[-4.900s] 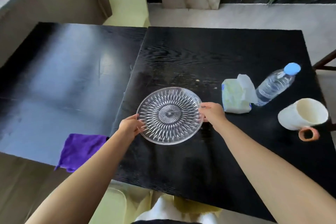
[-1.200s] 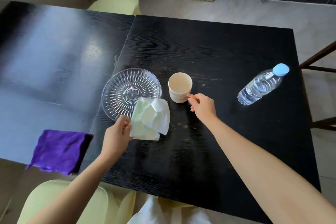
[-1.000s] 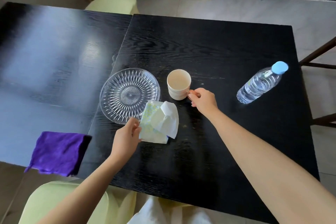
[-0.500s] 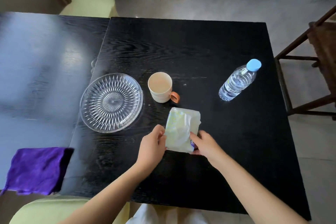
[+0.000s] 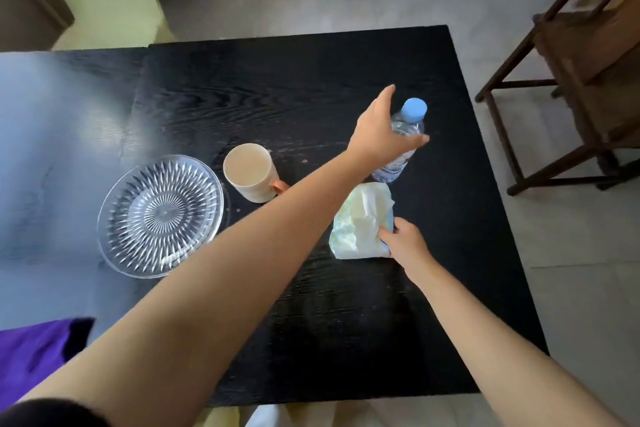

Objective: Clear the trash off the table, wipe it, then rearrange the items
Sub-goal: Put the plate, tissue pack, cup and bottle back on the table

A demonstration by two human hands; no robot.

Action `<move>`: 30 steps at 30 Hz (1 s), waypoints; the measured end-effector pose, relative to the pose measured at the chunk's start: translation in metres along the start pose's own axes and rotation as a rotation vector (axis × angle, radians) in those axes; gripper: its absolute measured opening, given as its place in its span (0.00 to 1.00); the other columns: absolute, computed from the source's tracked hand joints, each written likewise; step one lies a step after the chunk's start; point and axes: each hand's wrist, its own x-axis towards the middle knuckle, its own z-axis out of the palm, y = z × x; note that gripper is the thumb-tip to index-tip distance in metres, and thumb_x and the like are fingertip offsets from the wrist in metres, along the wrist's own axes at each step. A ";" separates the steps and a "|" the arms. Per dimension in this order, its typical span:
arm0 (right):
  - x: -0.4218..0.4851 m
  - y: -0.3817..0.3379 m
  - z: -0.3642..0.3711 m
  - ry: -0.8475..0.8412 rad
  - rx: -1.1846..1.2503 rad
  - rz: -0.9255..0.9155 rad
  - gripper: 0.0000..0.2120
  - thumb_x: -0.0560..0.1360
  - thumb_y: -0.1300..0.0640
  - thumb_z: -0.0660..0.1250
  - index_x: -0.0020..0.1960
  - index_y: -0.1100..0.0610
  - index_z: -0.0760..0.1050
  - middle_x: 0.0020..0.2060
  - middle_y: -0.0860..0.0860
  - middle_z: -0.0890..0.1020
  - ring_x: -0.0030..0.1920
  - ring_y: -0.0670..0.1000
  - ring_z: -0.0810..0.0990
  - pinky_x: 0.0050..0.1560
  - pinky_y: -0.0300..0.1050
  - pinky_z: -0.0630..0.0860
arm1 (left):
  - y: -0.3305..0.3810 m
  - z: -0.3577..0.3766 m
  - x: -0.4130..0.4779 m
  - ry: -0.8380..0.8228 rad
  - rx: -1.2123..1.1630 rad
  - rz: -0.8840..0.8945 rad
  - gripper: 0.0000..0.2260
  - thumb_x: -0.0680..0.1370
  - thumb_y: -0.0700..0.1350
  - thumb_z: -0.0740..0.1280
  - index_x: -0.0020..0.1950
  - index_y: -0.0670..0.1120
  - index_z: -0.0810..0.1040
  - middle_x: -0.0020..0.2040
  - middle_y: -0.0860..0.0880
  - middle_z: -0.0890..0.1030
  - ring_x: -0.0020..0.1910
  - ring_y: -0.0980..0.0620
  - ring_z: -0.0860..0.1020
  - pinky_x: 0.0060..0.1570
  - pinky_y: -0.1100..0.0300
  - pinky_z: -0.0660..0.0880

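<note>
Half a second back both hands were gripping the tissue pack (image 5: 362, 222); now the left hand (image 5: 379, 135) is reaching across to the water bottle (image 5: 401, 146), fingers spread wide around its upper body — whether they are touching the plastic is hard to tell. The right hand (image 5: 403, 243) is still pinching the pack's near right corner against the black table (image 5: 311, 87).

Taking the mug (image 5: 251, 172) as the landmark: one glass plate (image 5: 161, 215) is sitting just left of it, one bottle is standing well to its right, and one tissue pack is lying to its right and nearer the person. One purple cloth (image 5: 31, 354) is hanging at the table's near left edge, cut off by the frame. The left forearm is hiding part of the mug's orange handle and the bottle's left side. One wooden chair (image 5: 585, 55) is standing far right, partly cropped.
</note>
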 end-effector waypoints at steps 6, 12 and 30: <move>0.005 -0.005 -0.018 -0.021 -0.076 -0.050 0.10 0.74 0.57 0.66 0.51 0.62 0.78 0.45 0.56 0.81 0.45 0.55 0.79 0.48 0.53 0.78 | -0.010 0.031 0.035 0.020 -0.095 -0.090 0.20 0.71 0.48 0.72 0.60 0.42 0.72 0.57 0.43 0.79 0.51 0.49 0.77 0.50 0.59 0.71; 0.009 0.003 -0.030 -0.046 -0.111 -0.055 0.11 0.74 0.57 0.66 0.51 0.64 0.77 0.44 0.56 0.81 0.44 0.54 0.79 0.51 0.57 0.79 | -0.017 0.018 0.027 0.127 -0.380 -0.077 0.10 0.74 0.41 0.69 0.52 0.45 0.71 0.45 0.49 0.77 0.44 0.52 0.75 0.50 0.58 0.73; 0.027 -0.059 0.035 0.460 -0.465 -0.326 0.20 0.75 0.65 0.59 0.67 0.62 0.68 0.63 0.59 0.74 0.63 0.60 0.71 0.59 0.52 0.70 | -0.070 -0.179 0.005 0.544 -0.324 -0.099 0.15 0.74 0.45 0.69 0.57 0.44 0.72 0.48 0.50 0.77 0.43 0.56 0.76 0.44 0.69 0.71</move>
